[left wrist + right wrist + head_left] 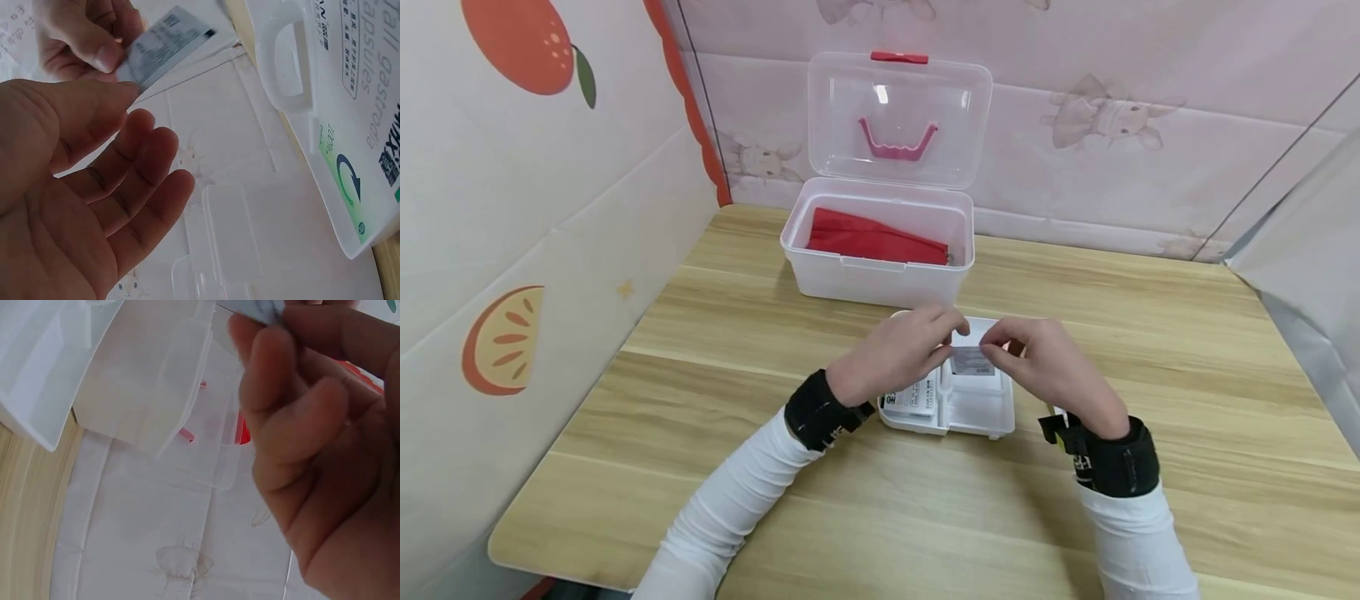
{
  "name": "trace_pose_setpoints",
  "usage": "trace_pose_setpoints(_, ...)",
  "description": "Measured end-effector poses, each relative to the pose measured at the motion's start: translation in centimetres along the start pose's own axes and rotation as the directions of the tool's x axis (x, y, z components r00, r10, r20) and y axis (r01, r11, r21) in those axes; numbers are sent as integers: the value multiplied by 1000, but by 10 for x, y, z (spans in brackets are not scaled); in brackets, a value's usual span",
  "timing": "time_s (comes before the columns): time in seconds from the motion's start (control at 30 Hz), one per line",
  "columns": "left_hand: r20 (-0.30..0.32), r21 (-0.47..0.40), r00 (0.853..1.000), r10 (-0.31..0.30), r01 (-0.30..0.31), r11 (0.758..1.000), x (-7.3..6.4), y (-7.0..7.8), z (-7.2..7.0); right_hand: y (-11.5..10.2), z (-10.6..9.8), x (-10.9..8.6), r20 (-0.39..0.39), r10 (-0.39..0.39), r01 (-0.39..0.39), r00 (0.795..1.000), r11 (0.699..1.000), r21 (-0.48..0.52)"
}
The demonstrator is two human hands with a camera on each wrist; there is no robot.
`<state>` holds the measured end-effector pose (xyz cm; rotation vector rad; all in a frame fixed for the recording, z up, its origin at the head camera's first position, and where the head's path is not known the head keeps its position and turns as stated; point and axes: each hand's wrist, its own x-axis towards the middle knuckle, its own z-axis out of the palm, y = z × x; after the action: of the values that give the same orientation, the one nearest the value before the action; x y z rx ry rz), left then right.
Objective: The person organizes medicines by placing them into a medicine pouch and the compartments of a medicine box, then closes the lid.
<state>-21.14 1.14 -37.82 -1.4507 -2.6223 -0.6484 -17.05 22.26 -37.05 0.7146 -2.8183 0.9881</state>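
Observation:
A small grey printed sachet is held above an open white case. My right hand pinches its right side between thumb and forefinger. My left hand has its thumb over the sachet's near edge in the left wrist view, the other fingers bent and spread; its forefinger is partly hidden. A white box with black print lies in the left part of the case. The case's outer side carries a printed capsule label.
Behind the case stands a clear storage box, lid raised, with a red cloth-like item inside. A pink handle shows on its lid. Patterned sheets line the wooden table at the back and sides.

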Motion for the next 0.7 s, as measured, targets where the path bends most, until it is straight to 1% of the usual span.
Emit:
trace_pose_setpoints(0.07, 25, 21, 1000, 5, -5, 1000, 0, 0, 2, 2, 1, 1, 22, 8, -8, 1000, 999, -36)
trace_pose_setpoints(0.17, 82, 52, 996, 16, -21, 998, 0, 1, 3, 4, 2, 1, 53, 27, -23, 998, 997, -78)
trace_pose_setpoints(0.23, 132, 60, 991, 22, -30, 998, -1, 3, 4, 5, 3, 1, 80, 38, -31, 996, 995, -91)
trace_pose_setpoints(0.33, 202, 68, 979, 39, -54, 996, -1, 5, 6, 8, 3, 1, 144, 64, -50, 987, 994, -101)
trace_pose_setpoints(0.43, 266, 104, 963, 48, -78, 991, -2, 7, 9, 13, 6, 1, 218, 73, -47, 973, 991, -123)
trace_pose_setpoints(0.57, 356, 165, 935, 11, -75, 983, -4, 12, 14, 20, 11, 0, 295, 82, -42, 952, 990, -137)
trace_pose_setpoints(0.63, 402, 197, 916, -15, -71, 978, -5, 15, 17, 23, 15, 0, 320, 103, -61, 942, 989, -138)
trace_pose_setpoints(0.7, 432, 232, 902, -28, -81, 969, -6, 17, 21, 25, 17, 0, 339, 128, -81, 932, 986, -148)
